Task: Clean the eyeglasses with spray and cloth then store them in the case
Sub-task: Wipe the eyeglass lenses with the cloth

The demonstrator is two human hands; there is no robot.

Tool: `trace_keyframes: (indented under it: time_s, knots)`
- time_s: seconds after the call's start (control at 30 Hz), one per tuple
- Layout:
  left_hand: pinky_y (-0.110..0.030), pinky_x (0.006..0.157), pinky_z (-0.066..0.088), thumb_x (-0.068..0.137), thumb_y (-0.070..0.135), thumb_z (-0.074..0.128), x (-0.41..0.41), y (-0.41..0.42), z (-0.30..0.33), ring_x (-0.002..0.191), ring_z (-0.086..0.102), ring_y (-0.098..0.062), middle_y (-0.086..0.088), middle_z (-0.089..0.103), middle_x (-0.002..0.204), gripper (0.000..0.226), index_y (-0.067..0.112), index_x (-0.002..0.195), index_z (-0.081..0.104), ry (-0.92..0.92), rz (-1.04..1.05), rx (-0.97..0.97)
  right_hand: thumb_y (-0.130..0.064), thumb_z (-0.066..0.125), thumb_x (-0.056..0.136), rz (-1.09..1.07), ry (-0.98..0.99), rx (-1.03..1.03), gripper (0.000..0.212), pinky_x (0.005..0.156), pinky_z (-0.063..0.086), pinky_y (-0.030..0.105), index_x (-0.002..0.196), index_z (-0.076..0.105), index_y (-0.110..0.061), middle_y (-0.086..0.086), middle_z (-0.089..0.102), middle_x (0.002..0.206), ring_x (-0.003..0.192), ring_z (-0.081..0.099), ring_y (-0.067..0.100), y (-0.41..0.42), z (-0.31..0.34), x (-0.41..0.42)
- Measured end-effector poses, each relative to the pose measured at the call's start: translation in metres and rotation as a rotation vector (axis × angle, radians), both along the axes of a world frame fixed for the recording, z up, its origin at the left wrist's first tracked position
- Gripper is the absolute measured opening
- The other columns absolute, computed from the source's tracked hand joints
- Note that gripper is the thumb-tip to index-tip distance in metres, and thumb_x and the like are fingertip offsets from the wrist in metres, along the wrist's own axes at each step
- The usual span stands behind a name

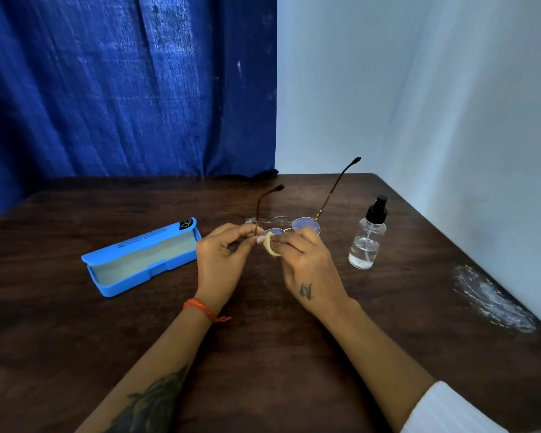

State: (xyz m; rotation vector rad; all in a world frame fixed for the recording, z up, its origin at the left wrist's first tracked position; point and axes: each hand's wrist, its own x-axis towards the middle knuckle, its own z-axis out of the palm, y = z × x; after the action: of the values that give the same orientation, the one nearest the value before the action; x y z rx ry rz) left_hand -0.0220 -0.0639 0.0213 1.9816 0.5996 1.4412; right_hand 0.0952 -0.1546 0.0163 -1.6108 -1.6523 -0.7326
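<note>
Thin-framed eyeglasses [306,225] with their temples unfolded and pointing away from me are held above the dark wooden table [263,339]. My left hand [221,264] pinches the frame at its left hinge. My right hand [306,264] presses a small pale yellow cloth [270,243] against the left lens. A clear spray bottle [367,237] with a black pump top stands upright to the right of my hands. The blue glasses case [141,257] lies open at the left, its grey lining showing and nothing inside.
A clear plastic wrapper [272,219] lies on the table behind the glasses. A whitish scuffed patch [491,300] marks the table near its right edge. A blue curtain [122,89] hangs behind, and a pale wall [434,104] runs along the right.
</note>
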Motion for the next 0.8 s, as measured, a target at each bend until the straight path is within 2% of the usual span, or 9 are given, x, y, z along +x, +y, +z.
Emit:
trace_keyframes:
  time_s: [0.07,0.13,0.2,0.27,0.33,0.4,0.5,0.7,0.8]
  knots:
    - [-0.011,0.075,0.047,0.073,0.002,0.071,-0.001,0.001,0.001,0.079,0.062,-0.006,0.005,0.066,0.078,0.024,0.020,0.089,0.070,-0.004,0.000,0.003,0.000,0.049,0.076,-0.055,-0.032,0.017,0.026,0.081,0.045,0.028,0.091,0.071,-0.001,0.011,0.071,0.088,0.085,0.044,0.018,-0.001,0.002,-0.003]
    - [-0.011,0.075,0.047,0.074,0.004,0.071,-0.001,0.001,0.001,0.079,0.062,-0.006,0.002,0.067,0.078,0.019,0.016,0.088,0.071,0.005,0.001,0.027,-0.002,0.051,0.075,-0.139,-0.076,-0.016,0.025,0.081,0.042,0.031,0.090,0.070,0.002,0.013,0.070,0.086,0.085,0.044,0.020,0.001,0.002,-0.007]
    - [-0.009,0.074,0.046,0.074,0.005,0.071,0.000,0.000,0.000,0.078,0.061,-0.003,0.000,0.067,0.079,0.014,0.010,0.087,0.073,0.024,0.003,0.055,-0.007,0.055,0.079,-0.216,-0.094,-0.077,0.023,0.080,0.040,0.032,0.094,0.069,0.003,0.015,0.068,0.090,0.083,0.051,0.024,0.006,-0.002,-0.012]
    - [-0.008,0.074,0.045,0.073,0.005,0.070,0.002,-0.001,-0.002,0.078,0.059,0.004,0.000,0.067,0.080,0.015,0.006,0.088,0.072,0.039,0.011,0.075,-0.016,0.046,0.085,-0.255,-0.063,-0.138,0.032,0.079,0.040,0.031,0.102,0.066,0.003,0.016,0.066,0.099,0.082,0.056,0.028,0.010,-0.006,-0.014]
    - [-0.007,0.074,0.044,0.073,0.005,0.069,0.002,-0.001,-0.004,0.078,0.058,0.008,0.000,0.066,0.080,0.017,0.005,0.090,0.072,0.040,0.020,0.076,-0.013,0.047,0.085,-0.209,-0.022,-0.134,0.032,0.080,0.039,0.030,0.106,0.066,0.003,0.016,0.065,0.104,0.082,0.056,0.028,0.012,-0.008,-0.012]
    - [-0.008,0.074,0.045,0.073,0.003,0.070,0.002,-0.001,-0.005,0.078,0.060,0.003,0.000,0.067,0.079,0.017,0.007,0.090,0.072,0.031,0.020,0.055,-0.007,0.051,0.083,-0.115,0.029,-0.103,0.028,0.081,0.039,0.028,0.105,0.067,0.001,0.013,0.066,0.105,0.080,0.055,0.027,0.010,-0.007,-0.010]
    - [-0.010,0.075,0.048,0.073,0.004,0.071,0.003,-0.002,-0.004,0.080,0.062,-0.001,0.001,0.068,0.080,0.017,0.008,0.090,0.072,0.003,0.012,0.012,-0.009,0.048,0.085,-0.020,0.044,-0.066,0.028,0.081,0.040,0.023,0.101,0.070,-0.003,0.010,0.069,0.101,0.082,0.057,0.026,0.007,-0.004,-0.002]
    - [-0.008,0.075,0.046,0.073,0.000,0.070,0.003,-0.007,0.000,0.080,0.062,0.004,0.013,0.064,0.080,0.027,0.020,0.091,0.068,-0.028,-0.016,-0.055,-0.002,0.055,0.082,-0.006,-0.026,0.010,0.020,0.080,0.040,0.022,0.092,0.072,-0.005,0.006,0.071,0.093,0.084,0.047,0.016,0.003,-0.001,0.004]
    - [-0.007,0.074,0.046,0.072,0.003,0.072,0.001,-0.004,-0.001,0.078,0.061,0.007,0.010,0.064,0.078,0.023,0.016,0.091,0.070,-0.050,0.022,-0.093,-0.001,0.051,0.079,-0.004,-0.006,0.021,0.024,0.077,0.042,0.024,0.090,0.072,-0.006,0.006,0.071,0.089,0.081,0.053,0.020,-0.003,0.000,0.004]
